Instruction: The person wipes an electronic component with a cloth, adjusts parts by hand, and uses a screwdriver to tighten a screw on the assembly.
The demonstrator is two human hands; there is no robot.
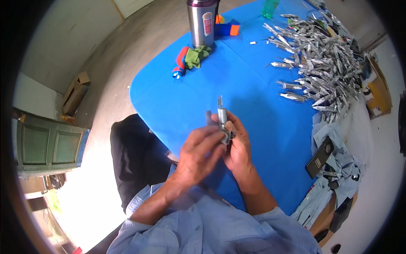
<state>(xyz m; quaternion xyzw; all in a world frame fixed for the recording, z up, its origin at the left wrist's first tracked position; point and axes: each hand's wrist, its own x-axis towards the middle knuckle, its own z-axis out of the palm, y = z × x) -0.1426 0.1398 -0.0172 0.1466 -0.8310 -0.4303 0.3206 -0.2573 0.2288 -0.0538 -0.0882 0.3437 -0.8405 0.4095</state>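
Slim silvery-grey metal part (223,115) held over a blue-covered worktop (270,139)

The right hand (237,148) has its grip closed around the part, which stands nearly upright above the worktop's near edge. The left hand (195,154) is at its lower end, fingers blurred; whether that grip is closed, I cannot tell. A heap of similar silvery metal pieces (325,63) lies to the far right, well apart.

Head view, facing down
A wide fisheye camera looks from the wearer's head over the shirt (198,230), near the hands (195,154), the blue counter (165,93) stretching beyond.
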